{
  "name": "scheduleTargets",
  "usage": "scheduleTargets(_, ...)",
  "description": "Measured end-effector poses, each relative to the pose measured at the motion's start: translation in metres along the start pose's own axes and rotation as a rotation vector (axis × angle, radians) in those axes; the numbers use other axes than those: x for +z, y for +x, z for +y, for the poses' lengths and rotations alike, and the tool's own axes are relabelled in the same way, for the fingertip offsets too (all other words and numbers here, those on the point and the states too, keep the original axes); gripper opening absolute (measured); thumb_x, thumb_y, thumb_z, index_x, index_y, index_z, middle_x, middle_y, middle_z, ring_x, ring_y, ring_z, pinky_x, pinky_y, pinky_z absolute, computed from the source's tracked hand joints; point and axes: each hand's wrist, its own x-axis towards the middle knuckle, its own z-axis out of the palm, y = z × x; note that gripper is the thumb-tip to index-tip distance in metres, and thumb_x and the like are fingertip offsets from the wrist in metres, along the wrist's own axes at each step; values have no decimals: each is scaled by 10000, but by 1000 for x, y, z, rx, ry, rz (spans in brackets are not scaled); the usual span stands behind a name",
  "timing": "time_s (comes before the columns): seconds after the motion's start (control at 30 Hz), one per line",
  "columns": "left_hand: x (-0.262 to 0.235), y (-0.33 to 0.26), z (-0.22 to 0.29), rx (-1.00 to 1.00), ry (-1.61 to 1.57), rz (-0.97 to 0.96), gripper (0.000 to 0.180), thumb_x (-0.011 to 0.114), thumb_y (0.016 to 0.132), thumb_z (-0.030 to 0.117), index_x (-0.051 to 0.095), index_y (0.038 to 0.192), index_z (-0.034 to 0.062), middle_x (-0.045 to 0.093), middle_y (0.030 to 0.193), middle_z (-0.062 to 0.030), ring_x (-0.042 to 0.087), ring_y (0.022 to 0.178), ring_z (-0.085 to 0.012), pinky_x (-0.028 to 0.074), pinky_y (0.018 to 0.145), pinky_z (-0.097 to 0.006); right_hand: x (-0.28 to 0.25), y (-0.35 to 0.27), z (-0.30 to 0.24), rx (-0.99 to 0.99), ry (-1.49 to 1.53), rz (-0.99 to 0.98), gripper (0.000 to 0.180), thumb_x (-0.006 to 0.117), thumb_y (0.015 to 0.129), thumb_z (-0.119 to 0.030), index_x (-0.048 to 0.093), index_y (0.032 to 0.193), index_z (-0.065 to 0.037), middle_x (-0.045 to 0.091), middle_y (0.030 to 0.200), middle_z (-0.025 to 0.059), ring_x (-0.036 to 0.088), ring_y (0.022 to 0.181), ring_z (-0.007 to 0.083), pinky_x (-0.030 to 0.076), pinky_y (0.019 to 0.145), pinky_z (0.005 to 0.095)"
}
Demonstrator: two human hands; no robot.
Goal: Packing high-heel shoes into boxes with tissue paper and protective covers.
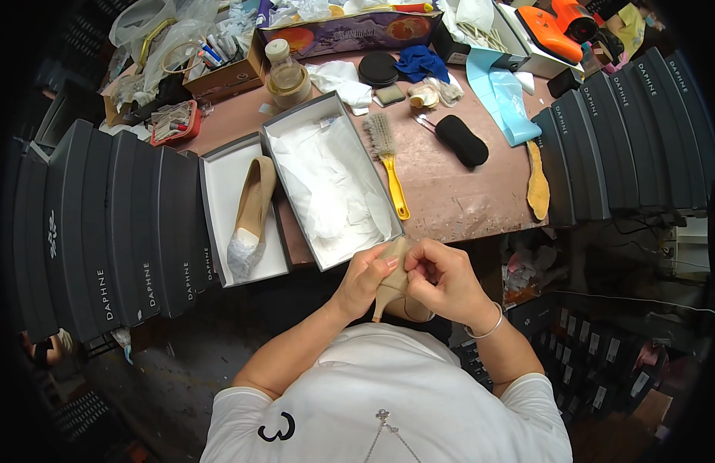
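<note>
A shoe workshop or finishing bench, by every sign: worn brown worktable crowded with open shoe boxes, a beige high-heeled shoe lying in one, a yellow-handled brush, a loose insole and rags. Flanked on both sides by rows of dark closed shoe boxes. Cluttered further back with bottles, cartons and plastic bags.

Your left hand and right hand both grip a beige high-heeled shoe just below the counter edge. An open box of white tissue paper lies just ahead, beside a lid holding the matching shoe.
</note>
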Motion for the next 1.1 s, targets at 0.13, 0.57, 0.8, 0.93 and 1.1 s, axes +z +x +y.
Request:
scheduleTargets(0.13, -2, 0, -2, -6, 6, -17, 458, 472, 900, 371, 560, 1099, -32, 594, 960, -48, 546, 884, -85, 449, 782, -232, 2, -1, 0, -7, -12, 3, 138, 659, 753, -4, 540, 823, -11, 514, 698, -4, 475, 598, 38, 409, 532, 190)
scheduleTargets(0.57, -3, 0, -5, -14, -15, -10, 461, 492, 888, 380, 534, 1103, -26, 587, 967, -74, 571, 854, -107, 472, 753, -231, 2, -1, 6, 17, 21, 13, 140, 659, 765, -7, 534, 826, -23, 483, 676, -38, 438, 602, 5, 372, 524, 164)
scheduleTargets(0.8, -5, -1, -11, 14, -73, -3, 415, 493, 928, 324, 538, 1174, -7, 575, 1020, -28, 535, 921, -73, 447, 810, -215, 7, -1, 5, -17, -48, 61, 116, 621, 761, 0, 536, 837, -18, 500, 669, 7, 472, 569, 49, 410, 525, 202)
scheduleTargets(0.93, -9, 3, 3, 28, -200, -130, 470, 534, 935, 348, 499, 1238, -10, 582, 1044, -54, 565, 964, -107, 471, 845, -246, 14, 1, 15, 121, 336, -3, 99, 614, 844, 12, 529, 884, -21, 517, 699, -23, 485, 585, 26, 399, 522, 173)
scheduleTargets(1.1, -28, -6, 6, 94, -315, -154, 479, 537, 934, 325, 489, 1266, -16, 599, 1048, -71, 596, 959, -126, 488, 857, -265, 24, 19, 4, 136, 385, -146, 87, 616, 890, -3, 537, 927, -8, 532, 724, -20, 512, 593, 26, 407, 499, 175)
